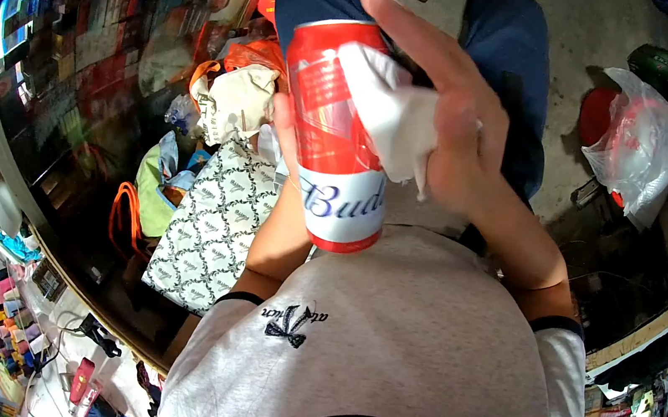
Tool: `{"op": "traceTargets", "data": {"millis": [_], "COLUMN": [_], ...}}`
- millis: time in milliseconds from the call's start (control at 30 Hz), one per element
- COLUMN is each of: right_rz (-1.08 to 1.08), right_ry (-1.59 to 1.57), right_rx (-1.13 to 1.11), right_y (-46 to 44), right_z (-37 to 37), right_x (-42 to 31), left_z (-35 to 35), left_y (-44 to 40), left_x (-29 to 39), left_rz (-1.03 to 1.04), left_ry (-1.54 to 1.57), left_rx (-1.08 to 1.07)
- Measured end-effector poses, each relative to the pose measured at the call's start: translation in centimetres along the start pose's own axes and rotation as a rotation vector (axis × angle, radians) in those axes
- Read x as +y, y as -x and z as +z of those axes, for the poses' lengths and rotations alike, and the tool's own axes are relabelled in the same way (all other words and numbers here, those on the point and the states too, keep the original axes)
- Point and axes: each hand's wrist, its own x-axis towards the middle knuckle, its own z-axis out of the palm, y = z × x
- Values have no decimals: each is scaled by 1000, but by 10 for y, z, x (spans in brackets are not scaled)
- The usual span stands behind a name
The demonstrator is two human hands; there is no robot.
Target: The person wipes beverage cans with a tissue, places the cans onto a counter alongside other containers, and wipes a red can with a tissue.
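A red and white beer can [332, 124] with "Bud" lettering is held up before my chest, tilted slightly. My left hand [283, 128] grips it from the left and behind, and the can hides most of that hand. My right hand [465, 112] is closed on a crumpled white tissue [382, 101], which it presses against the can's right side. The index finger of my right hand sticks out past the can's upper end. Motion blurs the tissue and the right hand a little.
Left of my legs lie a white patterned box [218, 223], a cream cloth bag [238, 103] and an orange cord [123, 219]. A glass case [120, 37] stands at far left. On the right, a clear plastic bag [639, 135] rests near the concrete floor [584, 39].
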Motion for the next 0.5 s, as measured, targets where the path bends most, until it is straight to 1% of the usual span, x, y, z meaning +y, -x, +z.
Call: {"op": "traceTargets", "data": {"millis": [33, 67, 100, 167, 233, 267, 333, 367, 400, 433, 500], "right_rz": [-75, -76, -54, -32, 293, 507, 733, 745, 657, 563, 360], "right_ry": [36, 31, -11, -48, -224, -296, -325, -281, -421, -558, -452], "right_rx": [22, 22, 153, 281, 80, 80, 213, 345, 421, 494, 563], "right_y": [2, 4, 6, 11, 23, 27, 36, 39, 36, 30, 22], "right_z": [5, 11, 18, 18, -1, -10, -27, -33, -41, -50, -60], "right_x": [5, 6, 3, -2, -6, -6, 1, 5, 4, 1, -6], "left_z": [-2, -3, -1, 4, 11, 8, 10, 14, 19, 21, 24], "left_y": [1, 1, 1, 0, 1, 0, 0, 1, 2, 4, 6], "left_x": [-2, -4, -3, -1, 0, 4, 2, -1, -4, -4, -4], "left_rz": [57, 116, 108, 89, 39, 0, -27, -107, -185, -188, -231], "left_ry": [-79, -157, -138, -100, -96, -2, 30, -30, -93, -95, -258], "left_rx": [-38, -77, -122, -212, -168, -225, -233, -273, -317, -319, -205]}}
